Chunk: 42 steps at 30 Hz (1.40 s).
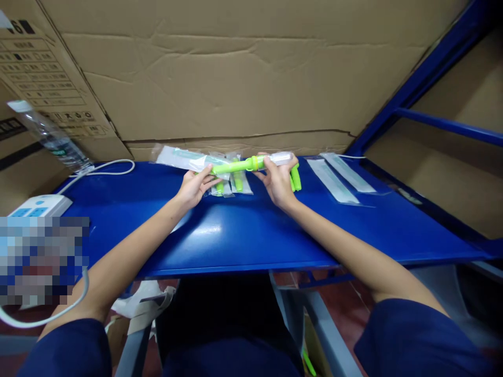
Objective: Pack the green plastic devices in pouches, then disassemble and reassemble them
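My left hand [195,186] and my right hand [278,180] together hold a long green plastic tube piece [236,167] just above the far part of the blue table [243,235]. The left hand's fingers close on its left end, where a clear plastic bag [178,157] covers it. My right hand pinches the right end, near a yellow ring and a clear tip [281,157]. Short green pieces [295,178] lie under and beside my right hand. Small clear bags [231,183] lie on the table under the tube.
Two flat sealed packets [340,178] lie on the table to the right. A white power strip [37,205] with a white cable [106,168] and a clear plastic bottle [51,137] sit at the left. Cardboard boxes [243,73] stand behind; a blue rack frame [432,112] rises on the right.
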{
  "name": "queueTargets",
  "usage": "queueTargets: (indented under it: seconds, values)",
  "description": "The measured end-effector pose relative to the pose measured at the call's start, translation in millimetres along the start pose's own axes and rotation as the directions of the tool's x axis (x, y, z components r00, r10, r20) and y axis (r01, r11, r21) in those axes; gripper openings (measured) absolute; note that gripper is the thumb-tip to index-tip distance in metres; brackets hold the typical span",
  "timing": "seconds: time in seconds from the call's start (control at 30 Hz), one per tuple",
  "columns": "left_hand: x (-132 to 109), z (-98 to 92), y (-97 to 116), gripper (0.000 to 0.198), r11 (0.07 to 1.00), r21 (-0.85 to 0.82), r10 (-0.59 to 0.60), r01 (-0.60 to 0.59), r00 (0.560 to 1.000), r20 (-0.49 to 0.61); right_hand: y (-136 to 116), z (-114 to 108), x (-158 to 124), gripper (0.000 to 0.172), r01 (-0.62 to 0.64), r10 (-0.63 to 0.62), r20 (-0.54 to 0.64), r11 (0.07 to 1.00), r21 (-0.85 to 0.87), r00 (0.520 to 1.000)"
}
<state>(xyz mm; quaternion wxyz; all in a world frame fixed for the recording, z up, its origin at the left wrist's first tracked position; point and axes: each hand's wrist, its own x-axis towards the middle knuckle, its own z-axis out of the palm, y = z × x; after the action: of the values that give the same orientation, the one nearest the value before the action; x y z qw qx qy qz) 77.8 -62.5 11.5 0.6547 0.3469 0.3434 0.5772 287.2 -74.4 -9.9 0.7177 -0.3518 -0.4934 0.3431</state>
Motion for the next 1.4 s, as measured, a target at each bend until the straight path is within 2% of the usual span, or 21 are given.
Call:
queueTargets:
  seconds: [0.1,0.17,0.27,0.37,0.43,0.53,0.63,0.73,0.9,1.03,1.23,1.4]
  values:
    - [-3.0,4.0,-2.5,0.011,0.999,-0.031,0.014,-0.016,0.998,-0.065,7.2,-1.0,-1.1,0.067,0.026,-0.025,0.011,0.995,-0.095,1.000]
    - [-2.9,5.6,-0.5,0.013,0.997,-0.053,0.052,-0.057,0.993,-0.103,6.7,-6.0,2.8,0.064,0.029,-0.022,0.044,0.986,-0.166,0.999]
    - [1.2,3.8,7.6,0.014,0.988,-0.076,0.125,-0.136,0.983,-0.138,-1.6,-18.0,12.6,0.052,0.011,0.038,0.174,0.962,-0.274,0.984]
    - [8.1,-3.6,16.9,0.018,0.977,-0.057,0.197,-0.207,0.970,-0.141,-13.8,-30.4,20.8,0.049,0.086,0.072,0.356,0.909,-0.409,0.932]
    - [11.8,-9.4,20.5,0.023,0.969,-0.021,0.242,-0.246,0.962,-0.124,-20.1,-36.0,23.0,0.046,0.201,0.092,0.473,0.823,-0.531,0.876]
    - [13.0,-14.1,20.0,0.028,0.957,0.060,0.286,-0.283,0.957,-0.051,-24.1,-37.1,20.0,0.037,0.403,0.172,0.601,0.597,-0.693,0.780]
    - [9.0,-12.1,14.9,0.035,0.940,0.160,0.299,-0.301,0.953,0.035,-25.1,-29.8,11.3,0.030,0.499,0.298,0.643,0.436,-0.749,0.706]
    - [3.9,-8.3,9.3,0.043,0.917,0.260,0.282,-0.302,0.953,0.113,-27.8,-19.7,1.3,0.031,0.540,0.368,0.639,0.343,-0.769,0.675]
    - [3.0,-9.1,4.3,0.054,0.890,0.351,0.237,-0.290,0.953,0.187,-32.6,-9.4,-9.3,0.036,0.605,0.370,0.633,0.205,-0.769,0.680]
    - [3.8,-9.9,5.8,0.050,0.900,0.353,0.199,-0.255,0.962,0.187,-33.3,-5.8,-13.8,0.041,0.610,0.370,0.609,0.132,-0.782,0.702]
    - [1.8,-6.4,11.9,0.036,0.935,0.287,0.179,-0.209,0.976,0.128,-36.7,-4.0,-15.6,0.042,0.562,0.289,0.568,0.113,-0.820,0.771]
    - [5.1,-9.2,14.6,0.034,0.950,0.247,0.178,-0.193,0.981,0.083,-37.9,-7.2,-10.9,0.042,0.514,0.259,0.526,0.116,-0.850,0.810]
